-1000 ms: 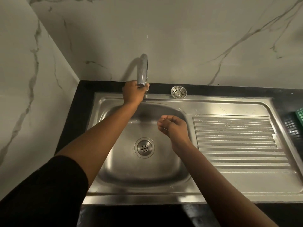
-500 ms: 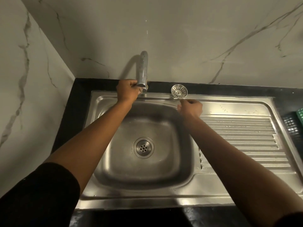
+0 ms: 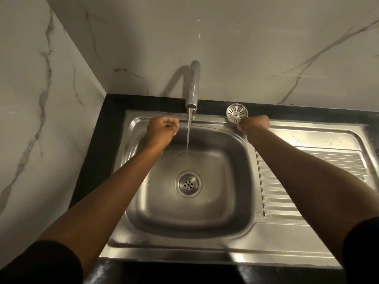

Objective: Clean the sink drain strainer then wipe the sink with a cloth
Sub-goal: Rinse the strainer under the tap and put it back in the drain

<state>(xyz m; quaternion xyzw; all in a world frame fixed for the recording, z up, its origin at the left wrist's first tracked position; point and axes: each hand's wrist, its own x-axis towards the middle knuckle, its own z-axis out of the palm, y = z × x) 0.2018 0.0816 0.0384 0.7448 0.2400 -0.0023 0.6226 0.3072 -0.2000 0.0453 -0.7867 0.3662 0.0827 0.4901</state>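
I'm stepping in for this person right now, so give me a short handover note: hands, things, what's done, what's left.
Left hand: loosely closed, empty, beside the running water under the tap.
Right hand: at the strainer on the sink's back rim, fingers touching its near edge; grip not yet certain.
Drain: open, strainer out.
Done: water on.
Left: rinse strainer, refit it, wipe the sink. No cloth in view.

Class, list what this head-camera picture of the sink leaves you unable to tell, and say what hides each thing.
- Tap handle: head view, not seen; left hand and spout cover that spot.
- Right hand grip on the strainer: fingertips hidden behind the hand, so touching or holding is unclear.
- Left hand's contents: the fist is curled, inside hidden.
- Cloth: none in view.
- Sink front right corner: covered by the right arm.
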